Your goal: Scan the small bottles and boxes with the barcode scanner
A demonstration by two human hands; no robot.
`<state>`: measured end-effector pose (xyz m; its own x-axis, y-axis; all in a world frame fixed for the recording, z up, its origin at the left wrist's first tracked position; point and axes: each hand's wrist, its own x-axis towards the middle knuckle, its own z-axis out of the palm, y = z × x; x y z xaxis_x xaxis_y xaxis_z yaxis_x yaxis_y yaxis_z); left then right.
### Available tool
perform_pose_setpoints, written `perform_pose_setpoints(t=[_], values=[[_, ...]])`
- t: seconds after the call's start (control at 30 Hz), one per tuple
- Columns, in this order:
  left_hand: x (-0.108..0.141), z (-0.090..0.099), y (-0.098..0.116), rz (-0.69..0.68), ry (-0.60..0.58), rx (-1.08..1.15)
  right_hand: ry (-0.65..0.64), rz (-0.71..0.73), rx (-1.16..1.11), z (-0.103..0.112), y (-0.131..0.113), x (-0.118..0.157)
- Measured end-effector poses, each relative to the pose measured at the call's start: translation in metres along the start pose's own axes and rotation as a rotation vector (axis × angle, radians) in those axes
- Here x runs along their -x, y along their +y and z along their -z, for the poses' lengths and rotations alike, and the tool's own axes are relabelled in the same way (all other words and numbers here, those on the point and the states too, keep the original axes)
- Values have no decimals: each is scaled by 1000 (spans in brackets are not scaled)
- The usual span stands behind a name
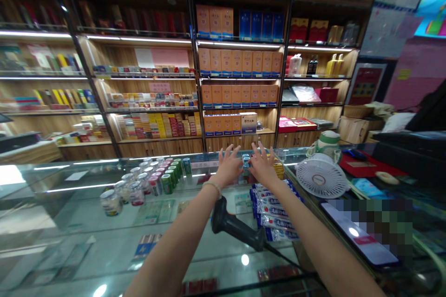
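Both arms reach forward over the glass counter. My left hand (230,165) is palm down with its fingers spread, at the left of a few small light-blue containers (245,161). On their right, my right hand (263,167) also has its fingers apart. The thumb sides of both hands are right at the containers; whether they press on them I cannot tell. Beneath my forearms lies a black handheld barcode scanner (240,229), its cable running off to the lower right. Blue-and-white snack packets (275,213) form a column by my right forearm, with yellow packs (278,169) beyond.
Rows of cans (167,183) and jars (111,202) stand on the counter's left. At right are a white fan (322,175), a green-and-white bottle (327,141), a phone (358,234) and a red mat (358,164). Shelves with orange boxes (240,62) line the wall.
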<state>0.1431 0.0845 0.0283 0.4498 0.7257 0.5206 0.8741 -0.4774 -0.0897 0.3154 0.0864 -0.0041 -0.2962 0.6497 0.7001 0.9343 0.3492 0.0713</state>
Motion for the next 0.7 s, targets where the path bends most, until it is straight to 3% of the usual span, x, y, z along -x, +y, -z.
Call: perform_pose_setpoints(t=[0.2, 0.43, 0.7], values=[[13, 27, -5, 2, 197, 34, 79, 60, -13, 38, -15, -8], [48, 57, -15, -66, 361, -12, 174, 129, 0, 75, -51, -4], [90, 77, -27, -142, 389, -99, 226, 172, -74, 79, -85, 7]])
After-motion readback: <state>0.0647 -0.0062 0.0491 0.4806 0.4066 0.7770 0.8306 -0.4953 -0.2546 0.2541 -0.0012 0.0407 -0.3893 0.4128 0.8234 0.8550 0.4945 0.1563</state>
